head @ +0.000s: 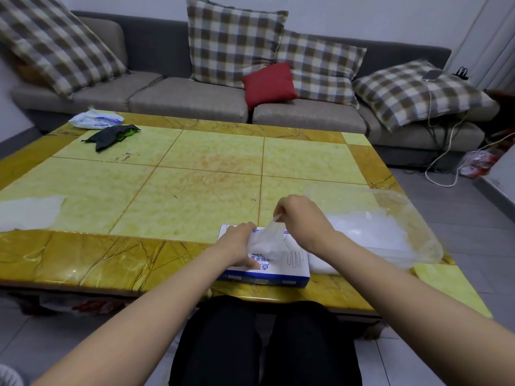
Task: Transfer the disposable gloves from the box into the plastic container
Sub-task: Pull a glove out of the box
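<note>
A white and blue glove box (pixel 292 267) lies flat at the near edge of the table, just in front of me. My left hand (pixel 237 246) rests on the box's left part, fingers pressing on its top. Above the box's opening, my right hand (pixel 301 218) pinches a thin clear disposable glove (pixel 269 240) that rises out of the box. To the right of the box stands a clear plastic container (pixel 418 232), with several clear gloves (pixel 367 232) lying inside it.
The yellow tiled table (pixel 195 176) also holds a clear plastic sheet (pixel 30 213) at the left edge, a black and green cloth (pixel 111 136) and a white packet (pixel 94 119) at the far left. A grey sofa (pixel 195 98) with cushions stands behind.
</note>
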Motion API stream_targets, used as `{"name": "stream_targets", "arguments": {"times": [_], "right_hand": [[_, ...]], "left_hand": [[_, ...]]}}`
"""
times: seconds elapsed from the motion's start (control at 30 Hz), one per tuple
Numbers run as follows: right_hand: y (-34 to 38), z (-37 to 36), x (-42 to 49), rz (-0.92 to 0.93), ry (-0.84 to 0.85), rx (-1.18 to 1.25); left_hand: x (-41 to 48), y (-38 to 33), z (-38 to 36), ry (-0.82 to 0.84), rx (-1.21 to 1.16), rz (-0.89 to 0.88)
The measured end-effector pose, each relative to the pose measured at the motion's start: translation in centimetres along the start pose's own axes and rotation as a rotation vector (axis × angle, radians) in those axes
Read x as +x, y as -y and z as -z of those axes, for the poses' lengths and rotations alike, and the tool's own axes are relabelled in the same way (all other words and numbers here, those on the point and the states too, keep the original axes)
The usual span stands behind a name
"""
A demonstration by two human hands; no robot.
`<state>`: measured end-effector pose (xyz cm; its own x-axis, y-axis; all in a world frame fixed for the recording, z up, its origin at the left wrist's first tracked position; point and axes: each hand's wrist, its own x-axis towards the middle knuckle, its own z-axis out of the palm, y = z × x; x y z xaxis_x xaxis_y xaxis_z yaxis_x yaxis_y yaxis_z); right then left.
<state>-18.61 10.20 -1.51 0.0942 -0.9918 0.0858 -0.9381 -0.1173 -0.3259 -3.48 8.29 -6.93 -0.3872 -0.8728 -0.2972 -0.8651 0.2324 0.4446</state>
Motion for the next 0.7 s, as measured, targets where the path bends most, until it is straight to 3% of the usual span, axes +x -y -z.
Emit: {"name": "stream_targets", "arguments": {"times": [0.23, 0.33, 0.53, 0.7], "right_hand": [[-1.3, 0.1, -1.3, -0.078, -0.024, 0.085], [-1.6, -0.2, -1.5, -0.094, -0.006, 0.131], [-1.0, -0.9, -1.3, -0.068, -0.012, 0.149], [-1.1, -1.3, -1.3, -0.124, -0.028, 0.178]], "left_hand": [[0.0, 0.3, 0.1, 0.022, -0.099, -0.024], [-0.3, -0.2, 0.7, -0.003, -0.260, -0.042], [0.5, -1.2, 0.8, -0.225, -0.558, -0.019], [1.0, -0.5, 0.7, -0.286, -0.635, 0.046]]}}
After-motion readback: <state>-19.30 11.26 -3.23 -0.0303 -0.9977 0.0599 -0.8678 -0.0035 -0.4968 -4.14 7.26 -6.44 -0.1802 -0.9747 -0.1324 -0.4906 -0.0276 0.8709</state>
